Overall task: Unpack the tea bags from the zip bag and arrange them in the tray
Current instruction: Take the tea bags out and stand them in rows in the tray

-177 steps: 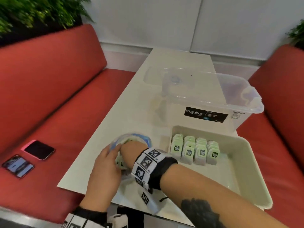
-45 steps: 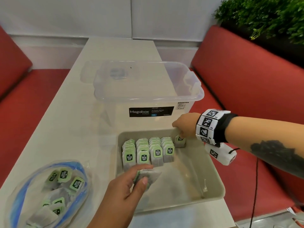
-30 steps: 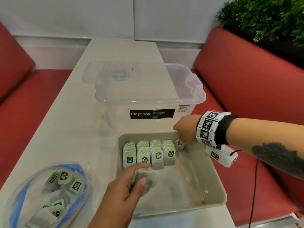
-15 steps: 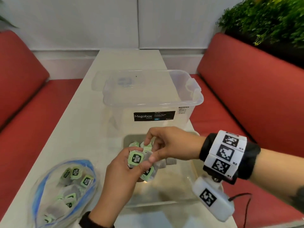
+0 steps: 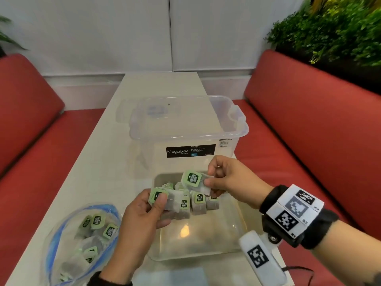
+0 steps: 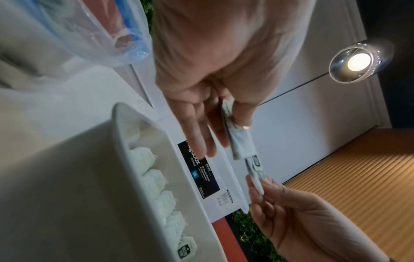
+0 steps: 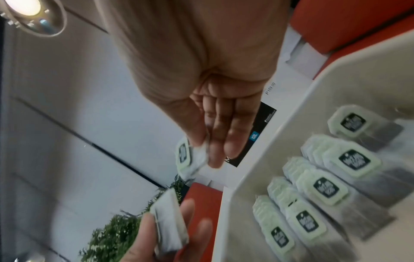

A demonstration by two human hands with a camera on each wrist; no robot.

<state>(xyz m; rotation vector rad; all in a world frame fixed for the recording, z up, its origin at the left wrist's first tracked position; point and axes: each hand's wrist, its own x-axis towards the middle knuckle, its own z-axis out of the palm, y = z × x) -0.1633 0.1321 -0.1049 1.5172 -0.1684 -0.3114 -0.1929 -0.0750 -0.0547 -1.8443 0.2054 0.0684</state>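
Above the pale tray (image 5: 206, 252), my left hand (image 5: 158, 203) grips a small stack of green-tagged tea bags (image 5: 173, 203). My right hand (image 5: 209, 177) pinches a single tea bag (image 5: 192, 179) by its paper edge, just up and right of that stack. Several rows of tea bags (image 7: 325, 191) stand along the tray's far wall, with one lone bag at the right end. The left wrist view shows the stack (image 6: 240, 141) between thumb and fingers. The open zip bag (image 5: 82, 240) lies at the front left with several tea bags inside.
A clear Megabox storage bin (image 5: 185, 129) stands right behind the tray, its lid (image 5: 132, 112) leaning behind it on the left. Red bench seats (image 5: 309, 141) flank the narrow white table (image 5: 99, 162). Green plants (image 5: 340, 27) sit at the far right.
My right hand left the row's right end in the tray, came to my left hand and pulled one tea bag off the stack. Both hands now sit higher above the tray.
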